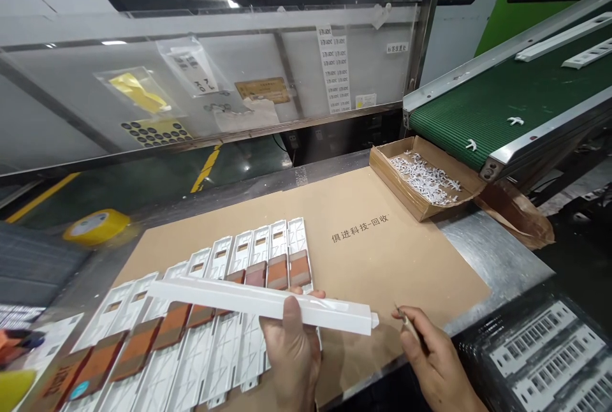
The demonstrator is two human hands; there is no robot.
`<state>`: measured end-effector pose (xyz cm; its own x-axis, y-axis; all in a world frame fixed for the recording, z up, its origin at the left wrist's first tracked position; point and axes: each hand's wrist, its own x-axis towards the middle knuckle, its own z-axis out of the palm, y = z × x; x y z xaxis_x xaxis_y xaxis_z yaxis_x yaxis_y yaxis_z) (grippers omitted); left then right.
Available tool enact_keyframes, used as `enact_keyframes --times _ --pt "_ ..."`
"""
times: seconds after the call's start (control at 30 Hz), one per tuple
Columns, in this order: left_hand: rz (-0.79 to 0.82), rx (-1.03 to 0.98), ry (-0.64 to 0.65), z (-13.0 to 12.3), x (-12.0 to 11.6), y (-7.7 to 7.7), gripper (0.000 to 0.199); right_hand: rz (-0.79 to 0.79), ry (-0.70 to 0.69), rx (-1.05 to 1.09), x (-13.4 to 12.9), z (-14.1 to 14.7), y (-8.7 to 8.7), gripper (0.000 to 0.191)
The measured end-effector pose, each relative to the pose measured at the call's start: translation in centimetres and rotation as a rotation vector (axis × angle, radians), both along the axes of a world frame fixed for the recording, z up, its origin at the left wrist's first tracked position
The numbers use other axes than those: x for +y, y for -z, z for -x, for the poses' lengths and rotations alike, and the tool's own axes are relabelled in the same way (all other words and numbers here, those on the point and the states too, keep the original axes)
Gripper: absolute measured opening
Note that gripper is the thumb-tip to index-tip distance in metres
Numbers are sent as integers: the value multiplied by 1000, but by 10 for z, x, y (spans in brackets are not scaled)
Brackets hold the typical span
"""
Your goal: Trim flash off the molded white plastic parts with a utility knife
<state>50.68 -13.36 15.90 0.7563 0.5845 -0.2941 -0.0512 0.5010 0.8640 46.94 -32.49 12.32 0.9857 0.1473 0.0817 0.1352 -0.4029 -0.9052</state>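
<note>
A long white plastic part (239, 297) lies across my left hand (294, 342), whose thumb presses on its front side and whose fingers wrap behind it. To the right of the part's end, my right hand (430, 354) pinches a small thin tool (406, 319), its tip pointing up and left; the tool is partly hidden by the fingers. Under and behind the held part, several white plastic panels (221, 256) lie side by side on brown cardboard (373, 278), with red-brown blocks (138, 345) resting across them.
An open cardboard box (406, 190) of small white scraps stands at the back right, beside a green conveyor (516, 103) carrying white parts. Yellow tape (98, 227) is at left. Slotted white parts (535, 338) lie at the lower right.
</note>
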Motion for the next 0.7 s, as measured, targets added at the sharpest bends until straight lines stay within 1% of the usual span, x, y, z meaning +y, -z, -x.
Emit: enact_keyframes --times 0.1,0.17,0.3,0.4,0.47,0.5,0.57,0.6,0.63,0.67,0.7 --pt "-1 -36 14 0 -4 -3 48 -147 -33 135 8 -2 -6 37" --pt "-3 -53 22 1 -8 -5 48 -215 -52 198 15 -6 -12 41" --pt "-41 -67 23 5 -10 -5 49 -249 -33 261 27 -15 -21 37" --pt "-56 -86 27 5 -9 -2 48 -339 22 335 32 -18 -21 41" --pt "-51 -105 33 4 -9 -1 48 -420 27 374 32 -18 -20 45" --pt "-47 -106 37 3 -10 -1 47 -436 20 378 31 -17 -19 45" --pt "-32 -101 38 3 -9 -2 49 -418 8 363 27 -17 -16 44" --pt "-14 -97 65 4 -8 -3 50 -394 16 346 23 -17 -15 43" --pt "16 -91 132 6 -6 -4 49 -365 37 319 19 -19 -13 41" --pt "58 -87 234 7 -2 -5 47 -331 70 275 13 -21 -12 39" --pt "105 -78 365 10 2 -6 45 -296 110 212 7 -25 -10 37"
